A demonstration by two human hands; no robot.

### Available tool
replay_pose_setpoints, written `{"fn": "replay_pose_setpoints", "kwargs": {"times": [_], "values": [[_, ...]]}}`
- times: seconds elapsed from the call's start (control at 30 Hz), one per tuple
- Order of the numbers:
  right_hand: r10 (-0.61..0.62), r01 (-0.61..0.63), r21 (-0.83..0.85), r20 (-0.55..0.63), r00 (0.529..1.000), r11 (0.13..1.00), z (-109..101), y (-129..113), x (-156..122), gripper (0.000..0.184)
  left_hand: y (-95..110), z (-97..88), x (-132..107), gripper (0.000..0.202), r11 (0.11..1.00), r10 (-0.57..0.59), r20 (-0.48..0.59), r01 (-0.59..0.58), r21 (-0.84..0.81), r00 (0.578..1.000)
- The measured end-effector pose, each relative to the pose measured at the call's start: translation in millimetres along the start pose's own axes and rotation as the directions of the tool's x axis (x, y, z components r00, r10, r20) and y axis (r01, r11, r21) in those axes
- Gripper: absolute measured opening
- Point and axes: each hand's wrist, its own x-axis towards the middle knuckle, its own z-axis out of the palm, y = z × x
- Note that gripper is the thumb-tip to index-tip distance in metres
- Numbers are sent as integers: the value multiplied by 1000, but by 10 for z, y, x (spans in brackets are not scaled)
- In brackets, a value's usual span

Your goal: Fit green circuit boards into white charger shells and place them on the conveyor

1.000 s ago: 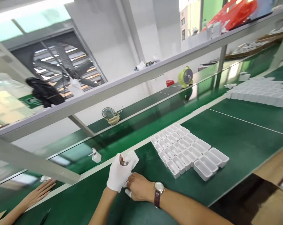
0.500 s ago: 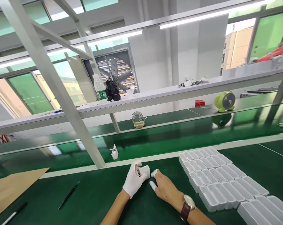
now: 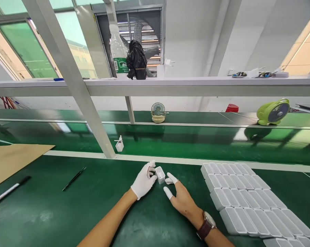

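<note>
Just below the middle of the frame, a small white open-topped plastic box sits on the green work surface. The left hand, in a white glove, touches its left side with fingers curled round it; whether they truly pinch it is hard to tell. The right hand, bare but for white fingertip cots, lies lower right with fingers spread, one tip just beside the box. The box's long axis seems to run up-frame, its opening upward.
</note>
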Motion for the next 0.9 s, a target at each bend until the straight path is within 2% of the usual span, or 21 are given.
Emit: {"fn": "replay_pose_setpoints", "kwargs": {"times": [0.1,0.2,0.27,0.37,0.5,0.57,0.63,0.73,0.83,0.9], "values": [[-147,142,-107,-46,988,984,-6,-41,-23,56,-16,31,-12,66,995,-29,21,31,-92,999],[-225,211,-201,-51,973,957,-11,-49,-28,56,17,28,-48,66,996,-33,68,38,-85,997],[-233,217,-233,-46,971,948,-21,-50,-22,54,34,14,-70,68,995,-23,105,33,-92,994],[-221,202,-228,-59,974,952,-51,-57,-1,53,42,3,-92,76,977,18,188,23,-213,982],[-211,184,-172,-149,966,968,-126,-71,36,48,86,30,-124,78,943,73,308,35,-332,948],[-221,192,-151,-209,953,970,-175,-80,53,48,140,47,-153,70,968,105,296,-29,-250,950],[-224,198,-128,-242,944,972,-224,-95,68,49,204,61,-192,68,987,161,263,-154,-46,951],[-232,214,-94,-250,940,972,-281,-124,82,51,285,83,-262,73,899,313,260,-374,229,913],[-275,265,-74,-248,929,961,-304,-145,86,51,324,114,-330,73,824,412,288,-488,287,865],[-296,290,-62,-256,920,955,-303,-154,86,51,335,135,-364,72,821,394,306,-482,307,867]]}}
